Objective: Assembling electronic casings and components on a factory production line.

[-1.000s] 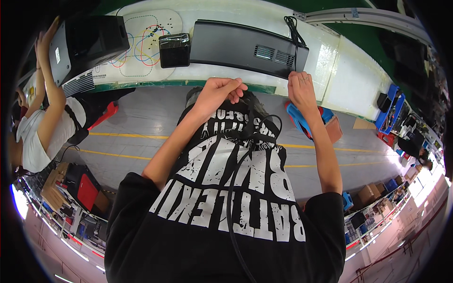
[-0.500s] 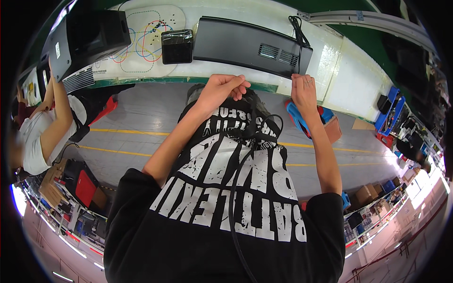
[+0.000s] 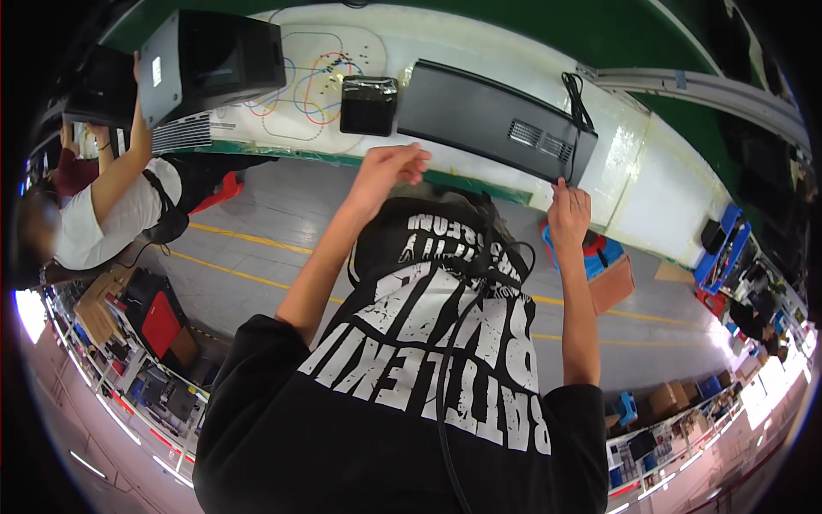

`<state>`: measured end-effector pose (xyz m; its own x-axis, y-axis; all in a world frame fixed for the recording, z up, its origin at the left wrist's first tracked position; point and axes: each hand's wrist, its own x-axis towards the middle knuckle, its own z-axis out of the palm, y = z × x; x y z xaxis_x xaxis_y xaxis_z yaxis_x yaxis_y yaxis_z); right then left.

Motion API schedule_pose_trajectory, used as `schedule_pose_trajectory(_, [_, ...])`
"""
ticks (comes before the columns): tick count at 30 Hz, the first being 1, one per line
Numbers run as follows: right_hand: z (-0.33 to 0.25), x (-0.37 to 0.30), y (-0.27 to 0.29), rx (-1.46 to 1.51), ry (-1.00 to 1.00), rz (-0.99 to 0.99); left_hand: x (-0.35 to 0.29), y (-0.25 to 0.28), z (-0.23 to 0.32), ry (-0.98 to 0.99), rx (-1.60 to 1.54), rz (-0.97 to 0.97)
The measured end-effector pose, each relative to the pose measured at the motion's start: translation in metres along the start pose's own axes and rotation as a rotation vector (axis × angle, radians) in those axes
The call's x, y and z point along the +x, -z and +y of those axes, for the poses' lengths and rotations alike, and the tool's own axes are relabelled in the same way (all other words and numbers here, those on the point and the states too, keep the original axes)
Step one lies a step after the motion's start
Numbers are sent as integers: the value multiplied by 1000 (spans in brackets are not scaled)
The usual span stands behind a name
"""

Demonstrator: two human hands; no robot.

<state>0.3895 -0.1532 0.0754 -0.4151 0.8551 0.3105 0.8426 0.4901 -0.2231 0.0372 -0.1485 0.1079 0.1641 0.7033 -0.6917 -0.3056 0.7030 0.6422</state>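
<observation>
A long dark grey panel-shaped housing [image 3: 479, 107] with two vent grilles near its right end lies across the white bench. On that end rests a bundled black cable [image 3: 577, 103], one strand of which runs down to the near edge. There my right hand [image 3: 569, 214] is closed, fingertips together at the housing's near right corner, seemingly pinching that strand. Over the bench's front edge, left of the housing, my left hand [image 3: 387, 176] hovers with loosely bent fingers and nothing in it. A small black box [image 3: 369, 104] stands just beyond it.
A large black box-shaped device [image 3: 214, 64] stands at the left, a co-worker's hand against it. A mat with coloured loops [image 3: 300, 120] and small dark pieces lies beside it. A blue tray [image 3: 717, 257] sits at the bench's right end; a cardboard box [image 3: 613, 284] is below the bench.
The view has shifted, so the bench things appear farther right and lower. My left hand has drawn away from my right and its fingers have loosened. My right hand stays at the housing's corner.
</observation>
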Motion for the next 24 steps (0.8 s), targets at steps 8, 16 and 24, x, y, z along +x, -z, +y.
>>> schedule_pose_trajectory(8, [-7,-5,-5,-66,-99,-89,118,171,32,-404,358,585])
schedule_pose_trajectory(16, [-20,8,-10,-187,-200,-31,237,255,39,-614,1113,758])
schedule_pose_trajectory(24, [-19,9,-8,-175,-237,-63,224,267,56,-454,934,632])
